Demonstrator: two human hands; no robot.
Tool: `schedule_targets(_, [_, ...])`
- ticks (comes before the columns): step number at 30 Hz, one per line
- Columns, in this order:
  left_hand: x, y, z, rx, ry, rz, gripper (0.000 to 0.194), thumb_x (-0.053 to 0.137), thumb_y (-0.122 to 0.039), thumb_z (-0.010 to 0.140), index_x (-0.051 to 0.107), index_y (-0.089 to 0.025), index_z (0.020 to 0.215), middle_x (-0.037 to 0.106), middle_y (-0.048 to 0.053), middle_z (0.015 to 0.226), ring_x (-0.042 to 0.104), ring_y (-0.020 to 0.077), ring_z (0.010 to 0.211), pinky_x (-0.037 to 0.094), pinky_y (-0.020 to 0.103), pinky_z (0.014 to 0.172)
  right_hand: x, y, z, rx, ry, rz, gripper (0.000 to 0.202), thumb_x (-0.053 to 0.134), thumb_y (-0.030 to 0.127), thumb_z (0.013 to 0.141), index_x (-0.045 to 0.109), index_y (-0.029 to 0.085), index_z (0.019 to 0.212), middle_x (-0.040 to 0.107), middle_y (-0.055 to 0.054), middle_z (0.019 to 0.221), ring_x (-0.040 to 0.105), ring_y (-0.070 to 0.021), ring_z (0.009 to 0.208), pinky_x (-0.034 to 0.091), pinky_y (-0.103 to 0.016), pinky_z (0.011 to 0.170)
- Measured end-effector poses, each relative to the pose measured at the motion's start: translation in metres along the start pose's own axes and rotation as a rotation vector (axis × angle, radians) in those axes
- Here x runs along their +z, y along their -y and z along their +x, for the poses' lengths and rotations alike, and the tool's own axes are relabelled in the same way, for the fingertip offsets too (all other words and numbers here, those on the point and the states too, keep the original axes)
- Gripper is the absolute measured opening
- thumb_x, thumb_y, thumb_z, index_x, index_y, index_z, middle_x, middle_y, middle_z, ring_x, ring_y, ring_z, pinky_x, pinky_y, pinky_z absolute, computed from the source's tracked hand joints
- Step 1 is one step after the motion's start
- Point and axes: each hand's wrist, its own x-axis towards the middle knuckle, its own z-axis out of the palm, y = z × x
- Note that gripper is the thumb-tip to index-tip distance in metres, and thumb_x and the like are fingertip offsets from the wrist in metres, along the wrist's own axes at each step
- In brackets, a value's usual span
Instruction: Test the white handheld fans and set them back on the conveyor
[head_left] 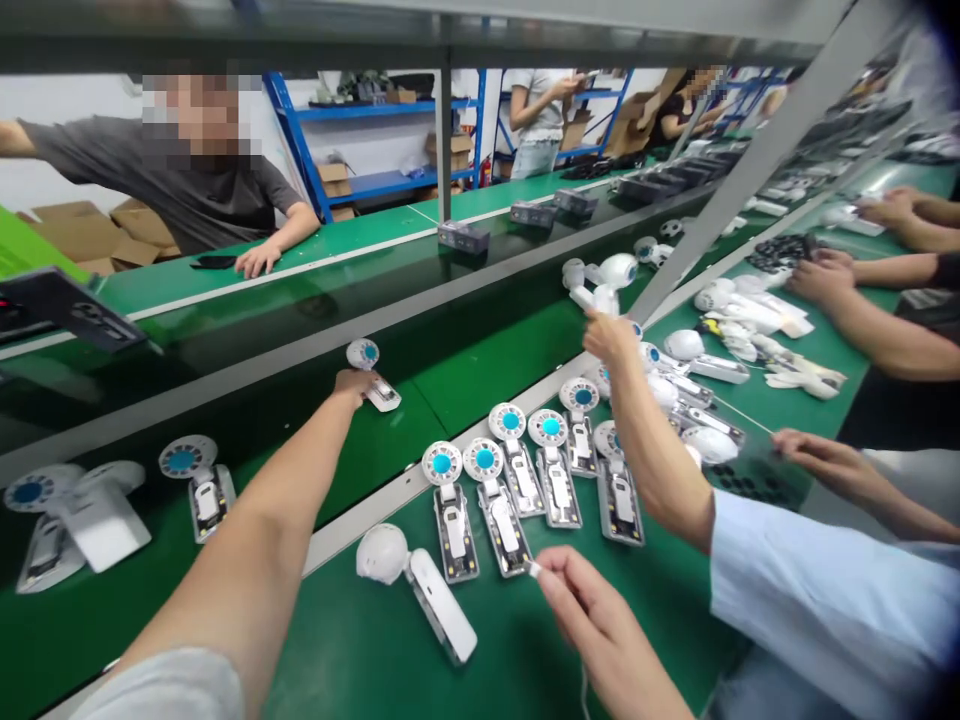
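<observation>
My left hand (352, 388) reaches out over the green belt, its fingers closed round a small white handheld fan (382, 392) with a blue centre. Near the bottom of the view, my right hand (589, 615) pinches the small white plug of a cable (534, 569). That plug is close to the lower end of an open-backed handheld fan (504, 530) lying on the green table; I cannot tell whether they touch. Several similar fans with bare circuit boards lie beside it in a row. A closed white fan (442, 605) lies to their left, its head toward the belt.
Several fans, one of them (187, 460), rest on the belt at left. A co-worker's hand (611, 340) crosses from the right to white fans. More co-workers' hands work at far right. A slanted metal post (750, 150) stands there. Dark boxes (463, 238) sit on the far line.
</observation>
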Motion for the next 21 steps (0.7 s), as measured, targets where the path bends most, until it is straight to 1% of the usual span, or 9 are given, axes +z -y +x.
schedule_targets(2, [-0.005,0.001,-0.024,-0.030,0.036,-0.045,0.009,0.054,-0.012,0.082,0.058,-0.010,0.090,0.060,0.003,0.075,0.058,0.0105,0.062,0.050,0.026,0.062,0.002,0.003,0.001,-0.017,0.004,0.056,0.030,0.037,0.050,0.089,0.045,0.022,0.083,0.031,0.005,0.063,0.030,-0.0116,0.055,0.028,-0.023,0.049])
schedule_targets(4, [-0.013,0.002,-0.060,-0.050,0.107,-0.095,0.006,0.054,-0.010,0.081,0.059,-0.010,0.083,0.061,0.003,0.069,0.059,0.0109,0.060,0.050,0.026,0.063,0.007,0.009,0.002,-0.052,0.026,0.081,0.027,0.038,0.047,0.089,0.045,0.022,0.082,0.029,0.006,0.062,0.029,-0.0109,0.053,0.027,-0.023,0.048])
schedule_targets(5, [-0.017,0.004,-0.081,-0.061,0.153,-0.134,0.007,0.055,-0.016,0.081,0.060,-0.011,0.083,0.062,0.004,0.069,0.060,0.0120,0.061,0.051,0.027,0.064,0.011,0.013,0.002,-0.072,0.040,0.073,0.026,0.039,0.045,0.089,0.045,0.021,0.081,0.030,0.006,0.061,0.029,-0.0107,0.053,0.027,-0.023,0.048])
schedule_targets(7, [-0.022,0.012,-0.126,-0.075,0.220,-0.210,0.025,0.058,-0.036,0.080,0.061,-0.012,0.082,0.064,0.005,0.070,0.061,0.0139,0.062,0.051,0.026,0.062,0.022,0.023,0.002,-0.115,0.069,0.026,0.024,0.040,0.041,0.089,0.045,0.021,0.078,0.032,0.006,0.060,0.031,-0.0105,0.052,0.028,-0.023,0.049])
schedule_targets(8, [-0.024,0.018,-0.149,-0.072,0.225,-0.232,0.035,0.060,-0.047,0.076,0.061,-0.012,0.081,0.064,0.005,0.068,0.061,0.0142,0.060,0.050,0.025,0.058,0.028,0.028,0.001,-0.141,0.083,-0.002,0.023,0.040,0.039,0.089,0.046,0.020,0.077,0.033,0.006,0.059,0.032,-0.0105,0.053,0.029,-0.023,0.050])
schedule_targets(10, [-0.025,0.033,-0.190,-0.072,0.191,-0.229,0.051,0.063,-0.062,0.065,0.060,-0.012,0.075,0.062,0.004,0.060,0.059,0.0134,0.051,0.046,0.022,0.048,0.041,0.037,-0.002,-0.204,0.105,-0.049,0.021,0.042,0.035,0.089,0.047,0.020,0.076,0.037,0.005,0.059,0.036,-0.0105,0.054,0.031,-0.023,0.052])
schedule_targets(13, [-0.024,0.055,-0.238,-0.126,0.153,-0.205,0.061,0.059,-0.073,0.055,0.055,-0.013,0.064,0.055,0.001,0.048,0.050,0.0109,0.039,0.038,0.021,0.038,0.059,0.045,-0.010,-0.291,0.127,-0.090,0.017,0.043,0.031,0.088,0.048,0.019,0.077,0.042,0.005,0.060,0.040,-0.0105,0.056,0.033,-0.023,0.055])
schedule_targets(16, [-0.025,0.069,-0.271,-0.158,0.169,-0.248,0.062,0.056,-0.076,0.055,0.052,-0.014,0.061,0.052,0.000,0.045,0.047,0.0094,0.037,0.035,0.020,0.036,0.074,0.046,-0.019,-0.332,0.159,-0.115,0.016,0.043,0.029,0.088,0.048,0.020,0.077,0.044,0.005,0.061,0.041,-0.0102,0.056,0.033,-0.023,0.056])
schedule_targets(21, [-0.029,0.074,-0.300,-0.042,0.197,-0.278,0.057,0.055,-0.072,0.062,0.055,-0.015,0.067,0.057,0.001,0.054,0.054,0.0119,0.047,0.041,0.022,0.046,0.086,0.042,-0.034,-0.411,0.173,-0.166,0.013,0.045,0.027,0.087,0.047,0.019,0.077,0.048,0.004,0.063,0.043,-0.0098,0.057,0.034,-0.023,0.056])
